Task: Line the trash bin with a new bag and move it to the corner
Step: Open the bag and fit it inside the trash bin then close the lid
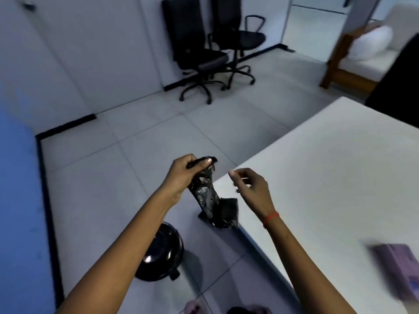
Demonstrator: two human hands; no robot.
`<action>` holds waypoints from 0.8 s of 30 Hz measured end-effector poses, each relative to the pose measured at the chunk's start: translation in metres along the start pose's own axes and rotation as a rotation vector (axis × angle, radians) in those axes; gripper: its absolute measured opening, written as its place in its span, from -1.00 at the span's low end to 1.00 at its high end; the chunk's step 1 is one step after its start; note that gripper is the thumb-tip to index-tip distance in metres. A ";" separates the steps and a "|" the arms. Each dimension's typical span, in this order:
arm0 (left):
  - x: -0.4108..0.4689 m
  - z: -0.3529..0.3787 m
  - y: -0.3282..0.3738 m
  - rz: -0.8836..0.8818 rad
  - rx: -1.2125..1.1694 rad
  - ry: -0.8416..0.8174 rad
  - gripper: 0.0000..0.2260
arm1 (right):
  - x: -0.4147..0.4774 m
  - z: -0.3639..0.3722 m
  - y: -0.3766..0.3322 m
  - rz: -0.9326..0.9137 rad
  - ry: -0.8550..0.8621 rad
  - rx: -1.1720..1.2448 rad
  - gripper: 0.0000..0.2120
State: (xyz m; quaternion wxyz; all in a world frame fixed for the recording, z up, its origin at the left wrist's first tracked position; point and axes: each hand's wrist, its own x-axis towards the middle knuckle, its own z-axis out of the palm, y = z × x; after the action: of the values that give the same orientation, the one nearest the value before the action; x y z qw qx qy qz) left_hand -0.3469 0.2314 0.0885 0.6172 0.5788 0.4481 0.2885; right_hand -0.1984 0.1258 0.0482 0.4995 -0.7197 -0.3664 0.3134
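Note:
A folded black trash bag [207,196] hangs from my left hand [186,172], which grips its top end above the corner of the white table [317,177]. The bag's lower end rests crumpled at the table's corner. To the right of the bag, apart from it, my right hand [251,185] hovers over the table with fingers loosely curled and nothing visible in it. The round black trash bin [158,254] stands on the floor below my left forearm, with a shiny closed lid.
Two black office chairs [204,48] stand by the far wall. A blue panel [15,200] runs along the left. A purple box [399,266] lies on the table at right. A wooden sofa with a white cushion [371,41] sits at the far right. Tiled floor lies between.

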 end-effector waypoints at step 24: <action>-0.103 -0.237 -0.061 -0.072 0.267 -0.023 -0.85 | -0.016 0.224 -0.048 -0.243 -0.930 -0.461 -0.77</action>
State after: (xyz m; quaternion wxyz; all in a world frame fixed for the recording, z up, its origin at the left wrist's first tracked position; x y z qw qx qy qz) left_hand -0.6117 0.2398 0.0691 0.5497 0.6428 0.4958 0.1971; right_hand -0.4005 0.2331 0.0271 0.1460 -0.5483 -0.6892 0.4506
